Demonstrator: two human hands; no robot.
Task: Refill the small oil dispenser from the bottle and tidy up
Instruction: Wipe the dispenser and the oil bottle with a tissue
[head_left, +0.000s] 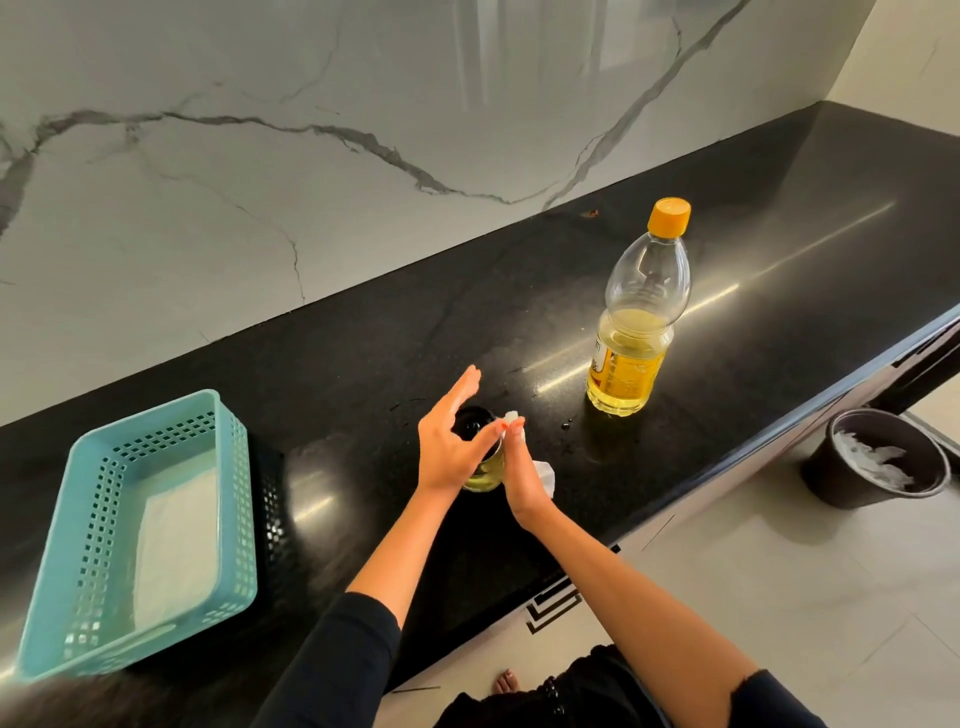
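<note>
The small oil dispenser, a glass jar with a black top and yellow oil inside, stands on the black counter between my hands. My left hand curls over its left side and top, thumb across the rim, fingers spread. My right hand presses a white tissue against the dispenser's right side; part of the tissue shows at my fingertips. The oil bottle, clear plastic with an orange cap on and about half full, stands upright to the right, apart from both hands.
A teal perforated basket with white paper lying in it sits at the left. A few oil drops lie on the counter near the bottle. A dark bin with crumpled tissue stands on the floor at right. A marble wall runs behind.
</note>
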